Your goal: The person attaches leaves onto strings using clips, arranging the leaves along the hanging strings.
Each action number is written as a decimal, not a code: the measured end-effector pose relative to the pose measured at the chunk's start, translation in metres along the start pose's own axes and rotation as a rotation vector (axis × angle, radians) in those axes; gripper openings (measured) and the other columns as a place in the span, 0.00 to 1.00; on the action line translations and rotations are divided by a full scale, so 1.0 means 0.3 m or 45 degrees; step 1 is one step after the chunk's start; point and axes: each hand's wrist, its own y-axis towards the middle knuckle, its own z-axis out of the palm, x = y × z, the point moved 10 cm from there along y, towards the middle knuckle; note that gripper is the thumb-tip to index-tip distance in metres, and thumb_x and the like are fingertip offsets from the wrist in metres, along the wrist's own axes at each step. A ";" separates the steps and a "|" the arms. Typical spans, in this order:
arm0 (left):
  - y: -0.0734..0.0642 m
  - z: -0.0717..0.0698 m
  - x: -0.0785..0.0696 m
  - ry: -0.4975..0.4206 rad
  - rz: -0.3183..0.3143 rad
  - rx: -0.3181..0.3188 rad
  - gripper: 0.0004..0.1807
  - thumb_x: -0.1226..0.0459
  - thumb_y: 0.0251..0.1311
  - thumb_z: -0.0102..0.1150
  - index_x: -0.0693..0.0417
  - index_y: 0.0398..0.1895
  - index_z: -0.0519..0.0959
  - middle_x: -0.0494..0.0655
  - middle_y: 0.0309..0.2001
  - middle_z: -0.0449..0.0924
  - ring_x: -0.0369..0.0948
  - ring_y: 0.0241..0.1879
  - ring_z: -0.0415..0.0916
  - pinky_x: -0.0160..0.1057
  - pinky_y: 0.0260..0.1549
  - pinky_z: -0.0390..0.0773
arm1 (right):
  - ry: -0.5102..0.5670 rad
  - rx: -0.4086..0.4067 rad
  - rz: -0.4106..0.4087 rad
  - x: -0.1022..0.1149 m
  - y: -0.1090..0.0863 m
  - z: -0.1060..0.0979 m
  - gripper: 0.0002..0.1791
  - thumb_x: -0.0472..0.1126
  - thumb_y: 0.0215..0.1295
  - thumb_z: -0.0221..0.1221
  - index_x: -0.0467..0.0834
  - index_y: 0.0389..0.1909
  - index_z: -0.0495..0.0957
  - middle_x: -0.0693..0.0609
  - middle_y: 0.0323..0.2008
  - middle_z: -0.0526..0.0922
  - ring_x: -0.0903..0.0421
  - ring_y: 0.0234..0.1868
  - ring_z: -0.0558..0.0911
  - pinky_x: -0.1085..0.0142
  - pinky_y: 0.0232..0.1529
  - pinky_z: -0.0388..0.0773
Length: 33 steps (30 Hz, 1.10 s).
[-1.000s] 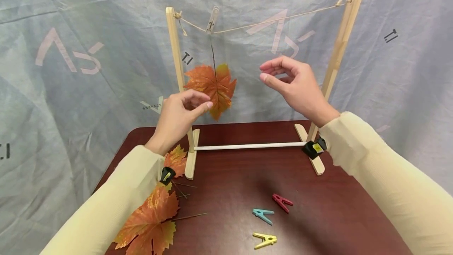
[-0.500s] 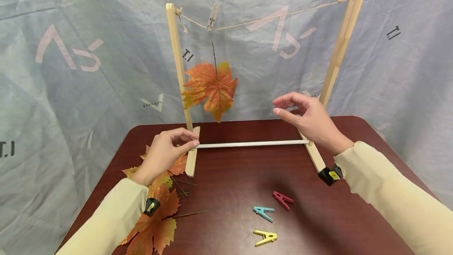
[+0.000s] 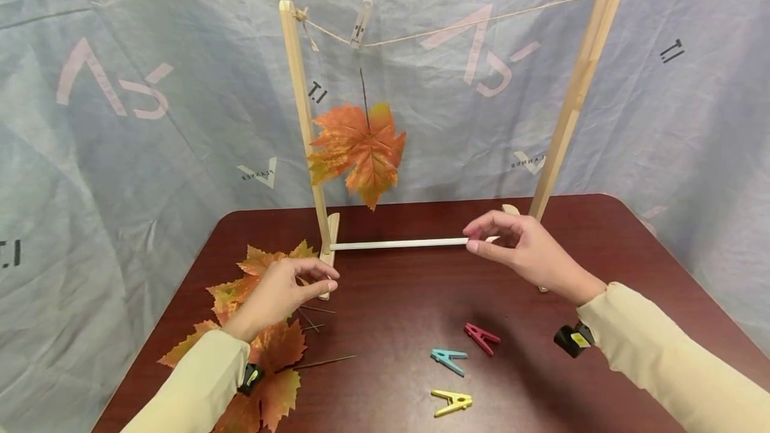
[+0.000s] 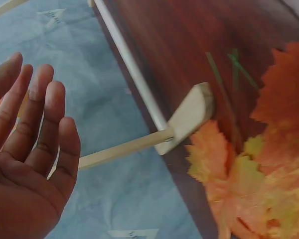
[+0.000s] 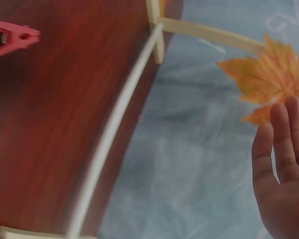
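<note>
My left hand [image 3: 287, 291] hovers over the pile of orange maple leaves [image 3: 279, 346] at the table's left, fingers loosely bent and holding nothing. In the left wrist view its fingers [image 4: 54, 107] are spread and relaxed. My right hand [image 3: 526, 249] is in the air before the right end of the white rod [image 3: 397, 244], also holding nothing; its fingers [image 5: 284, 144] look straight in the right wrist view. One maple leaf [image 3: 363, 152] hangs beneath a pale clothespin [image 3: 361, 24] on the string [image 3: 469, 31].
Red [image 3: 481, 338], blue [image 3: 448, 359] and yellow [image 3: 452, 401] clothespins lie on the dark red table [image 3: 385, 306]. The string spans a wooden frame with a left post [image 3: 299, 85] and a right post [image 3: 571, 105]. A grey printed sheet [image 3: 180, 172] hangs behind.
Both hands have come down, away from the hanging leaf and string. The left moved down toward the leaf pile; the right dropped to the rod's level. The leaf stays hanging.
</note>
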 end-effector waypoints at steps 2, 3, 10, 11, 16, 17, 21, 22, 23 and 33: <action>-0.003 0.021 0.017 0.009 0.008 0.027 0.07 0.60 0.66 0.67 0.48 0.44 0.87 0.37 0.36 0.86 0.38 0.34 0.80 0.39 0.35 0.79 | 0.030 0.046 0.000 -0.025 -0.015 0.025 0.08 0.36 0.69 0.65 0.46 0.46 0.84 0.52 0.38 0.85 0.56 0.39 0.83 0.66 0.39 0.79; -0.004 0.033 0.025 0.010 0.010 0.042 0.07 0.60 0.66 0.67 0.48 0.44 0.87 0.37 0.36 0.85 0.37 0.34 0.80 0.39 0.36 0.79 | 0.043 0.072 -0.002 -0.037 -0.023 0.038 0.08 0.36 0.68 0.65 0.46 0.46 0.84 0.52 0.37 0.85 0.56 0.38 0.83 0.66 0.39 0.79; -0.017 0.117 0.066 -0.005 0.025 0.143 0.06 0.61 0.63 0.70 0.50 0.42 0.86 0.36 0.33 0.84 0.35 0.35 0.80 0.37 0.36 0.79 | 0.105 0.262 0.029 -0.107 -0.068 0.139 0.08 0.37 0.66 0.68 0.46 0.44 0.84 0.54 0.35 0.85 0.56 0.38 0.84 0.64 0.42 0.80; -0.018 0.128 0.069 -0.009 0.029 0.160 0.06 0.61 0.63 0.70 0.50 0.42 0.86 0.36 0.33 0.83 0.35 0.35 0.80 0.36 0.35 0.78 | 0.112 0.286 0.037 -0.115 -0.074 0.153 0.08 0.37 0.66 0.68 0.46 0.45 0.83 0.54 0.35 0.85 0.56 0.39 0.84 0.64 0.43 0.81; -0.025 0.179 0.083 -0.026 0.055 0.233 0.08 0.61 0.62 0.71 0.54 0.41 0.87 0.35 0.31 0.83 0.33 0.33 0.79 0.34 0.35 0.78 | 0.150 0.369 0.035 -0.136 -0.101 0.212 0.07 0.38 0.67 0.67 0.46 0.44 0.83 0.53 0.35 0.84 0.56 0.39 0.83 0.63 0.46 0.81; -0.027 0.188 0.084 -0.027 0.062 0.247 0.09 0.61 0.62 0.71 0.55 0.42 0.86 0.35 0.31 0.83 0.33 0.33 0.79 0.34 0.35 0.78 | 0.154 0.381 0.033 -0.139 -0.107 0.222 0.07 0.39 0.67 0.68 0.46 0.44 0.83 0.53 0.35 0.84 0.56 0.39 0.83 0.63 0.46 0.81; -0.035 0.217 0.097 -0.021 0.044 0.295 0.09 0.62 0.62 0.70 0.57 0.43 0.86 0.35 0.32 0.83 0.33 0.33 0.79 0.34 0.35 0.78 | 0.179 0.429 0.064 -0.158 -0.132 0.260 0.08 0.40 0.66 0.68 0.46 0.44 0.83 0.53 0.35 0.84 0.56 0.39 0.83 0.62 0.45 0.81; -0.037 0.222 0.101 -0.004 0.041 0.299 0.09 0.62 0.62 0.70 0.56 0.43 0.86 0.35 0.32 0.83 0.33 0.33 0.79 0.34 0.35 0.78 | 0.183 0.439 0.071 -0.163 -0.137 0.268 0.08 0.40 0.66 0.69 0.46 0.44 0.83 0.53 0.35 0.84 0.56 0.38 0.83 0.62 0.44 0.81; -0.039 0.227 0.104 0.009 0.037 0.303 0.09 0.62 0.62 0.70 0.56 0.43 0.86 0.34 0.32 0.83 0.33 0.33 0.79 0.34 0.35 0.78 | 0.188 0.448 0.081 -0.167 -0.143 0.275 0.08 0.41 0.66 0.69 0.46 0.44 0.83 0.53 0.35 0.84 0.56 0.38 0.83 0.62 0.44 0.81; -0.048 0.259 0.129 0.093 0.030 0.315 0.07 0.63 0.58 0.73 0.53 0.39 0.86 0.32 0.30 0.82 0.30 0.30 0.78 0.34 0.32 0.77 | 0.268 0.500 0.100 -0.182 -0.200 0.338 0.12 0.39 0.64 0.70 0.39 0.45 0.83 0.50 0.35 0.84 0.59 0.37 0.82 0.64 0.40 0.81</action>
